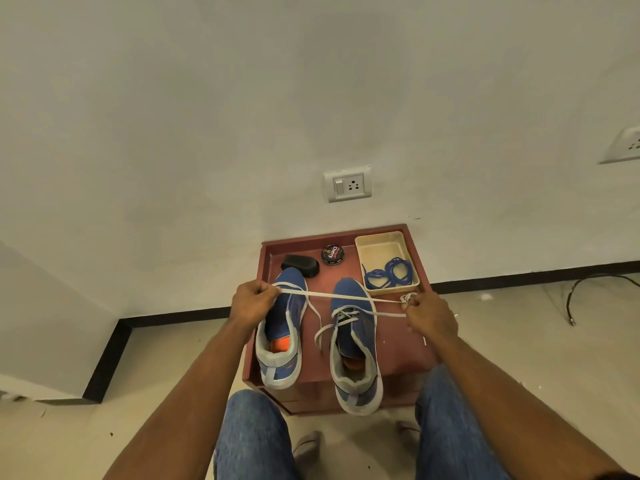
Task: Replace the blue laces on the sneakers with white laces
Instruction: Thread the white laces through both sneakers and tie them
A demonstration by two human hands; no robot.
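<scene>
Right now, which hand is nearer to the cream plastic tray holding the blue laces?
Right. The right hand sits just below the cream plastic tray's near corner, gripping a white lace. The left hand is across both blue sneakers, over the left one.

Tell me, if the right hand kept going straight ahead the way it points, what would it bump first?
Probably the tray holding blue laces, just beyond the right hand; depth is unclear.

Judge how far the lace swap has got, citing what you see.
Done: blue laces lie in the tray; the right sneaker looks partly laced white. In hand: both hands, left and right, stretch a white lace. Left: the other sneaker shows no threaded lace.
</scene>
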